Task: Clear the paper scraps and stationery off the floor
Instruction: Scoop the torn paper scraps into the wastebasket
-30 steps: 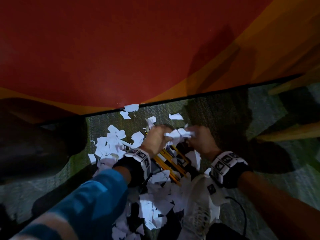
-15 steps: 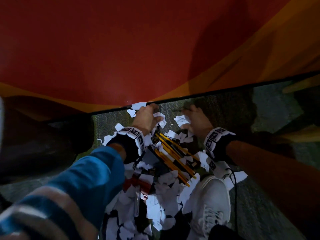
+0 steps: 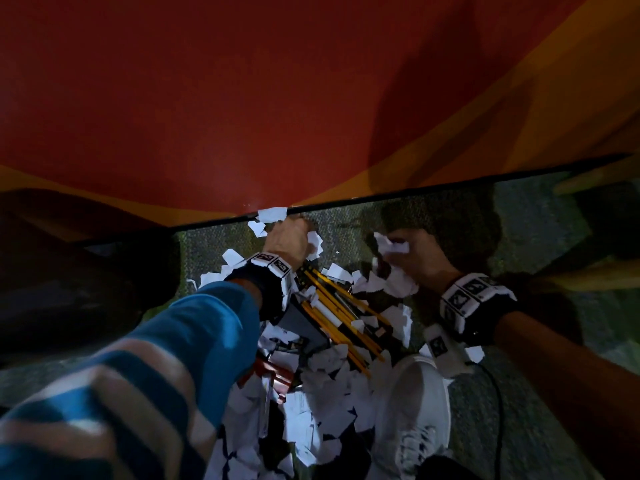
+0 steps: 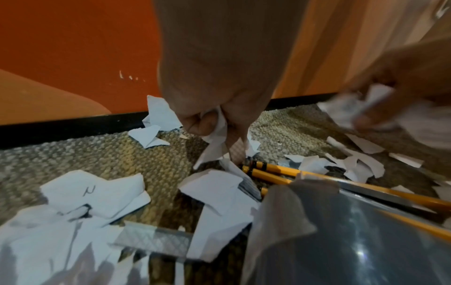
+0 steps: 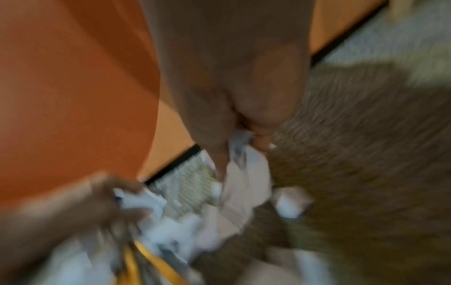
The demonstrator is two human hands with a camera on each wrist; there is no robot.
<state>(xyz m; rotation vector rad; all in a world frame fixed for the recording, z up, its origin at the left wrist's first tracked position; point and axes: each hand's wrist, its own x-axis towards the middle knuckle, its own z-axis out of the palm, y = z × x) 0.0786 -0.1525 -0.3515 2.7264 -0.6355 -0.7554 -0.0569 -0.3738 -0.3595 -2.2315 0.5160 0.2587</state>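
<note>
The yellow pencils (image 3: 341, 315) lie in a loose bundle on the carpet (image 3: 214, 244), between the two wrists, their long axis running from beside the left wrist back toward the white shoe (image 3: 412, 414). The left hand (image 3: 285, 239), close against the black skirting (image 3: 450, 188) of the red wall (image 3: 277, 98), pinches a white scrap (image 4: 214, 142) between thumb and fingers. The right hand (image 3: 415, 258), a little farther from the wall, is curled round a crumpled wad of paper (image 3: 391, 245). Torn paper scraps (image 3: 329, 386) litter the carpet under and behind both hands, thickest toward the shoe. Bare carpet opens between the hands and beyond the right one. A dark grey flat object (image 3: 301, 322) and something red (image 3: 273, 374) lie half buried just behind the left wrist.
</note>
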